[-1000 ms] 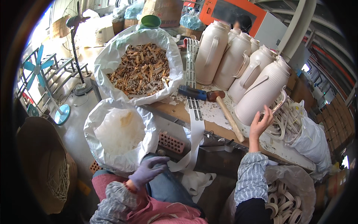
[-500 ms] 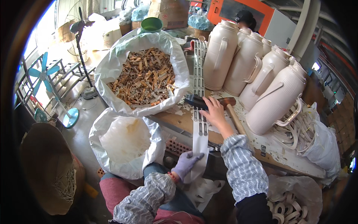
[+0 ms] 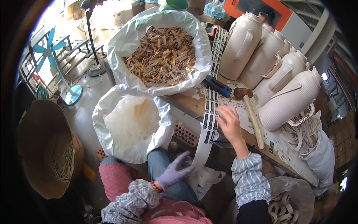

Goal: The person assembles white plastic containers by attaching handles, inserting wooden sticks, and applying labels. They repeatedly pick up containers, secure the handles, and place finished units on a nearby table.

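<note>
Seated person, pink trousers, striped sleeve covers. Left hand (image 3: 175, 172) in a purple glove, fingers loosely spread, touching the lower end of the white punched strip (image 3: 209, 127) where it hangs off the bench edge over the lap. Right hand (image 3: 230, 125) bare, flat on the strip on the bench (image 3: 186, 102), fingers narrow, pressing rather than gripping. The strip runs up across the bench toward the jugs. One wooden-handled hammer (image 3: 250, 115) lies just right of the right hand. One blue tool (image 3: 217, 86) lies beside the strip. Bench top worn, paint-spotted. Two white sacks left of the bench: near one (image 3: 130, 123) with pale pieces, far one (image 3: 164, 48) with brown wooden pieces. Four cream jugs (image 3: 276, 78) lie on the bench. One brown basket (image 3: 44, 149) on the concrete floor. One blue fan (image 3: 48, 52) far left.
</note>
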The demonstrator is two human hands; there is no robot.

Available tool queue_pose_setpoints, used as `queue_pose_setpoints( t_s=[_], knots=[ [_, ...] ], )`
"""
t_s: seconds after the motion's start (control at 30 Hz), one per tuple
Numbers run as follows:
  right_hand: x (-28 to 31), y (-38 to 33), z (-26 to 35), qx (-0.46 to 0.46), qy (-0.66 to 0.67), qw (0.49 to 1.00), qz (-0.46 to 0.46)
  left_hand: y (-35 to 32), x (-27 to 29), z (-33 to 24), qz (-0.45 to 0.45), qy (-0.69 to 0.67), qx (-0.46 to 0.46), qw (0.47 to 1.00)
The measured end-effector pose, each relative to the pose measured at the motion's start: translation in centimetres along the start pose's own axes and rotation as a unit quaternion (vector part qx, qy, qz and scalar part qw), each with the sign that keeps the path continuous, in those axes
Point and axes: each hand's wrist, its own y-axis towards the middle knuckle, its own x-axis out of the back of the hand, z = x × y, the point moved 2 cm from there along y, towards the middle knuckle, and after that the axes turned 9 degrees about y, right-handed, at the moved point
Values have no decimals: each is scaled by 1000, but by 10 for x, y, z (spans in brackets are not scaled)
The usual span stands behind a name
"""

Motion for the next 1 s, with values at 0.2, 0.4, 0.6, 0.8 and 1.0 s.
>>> queue_pose_setpoints(
  t_s=[0.2, 0.4, 0.6, 0.8, 1.0],
  knots=[
    [-17, -56, 41, 43, -117, 992, 20, -88, 80, -53, -179, -56, -16, 982],
    [-24, -56, 25, 40, -191, 980, 27, -253, 167, -27, -535, -6, -47, 843],
    [-15, -33, -6, 1, -104, 994, 24, -383, 167, 74, -667, 20, 108, 737],
    [-20, -14, -3, 46, -116, 992, 36, -504, 152, 211, -702, -76, 136, 695],
    [6, -43, -111, -145, 40, 987, 51, -656, 38, 290, -786, 185, 384, 448]
  ],
)
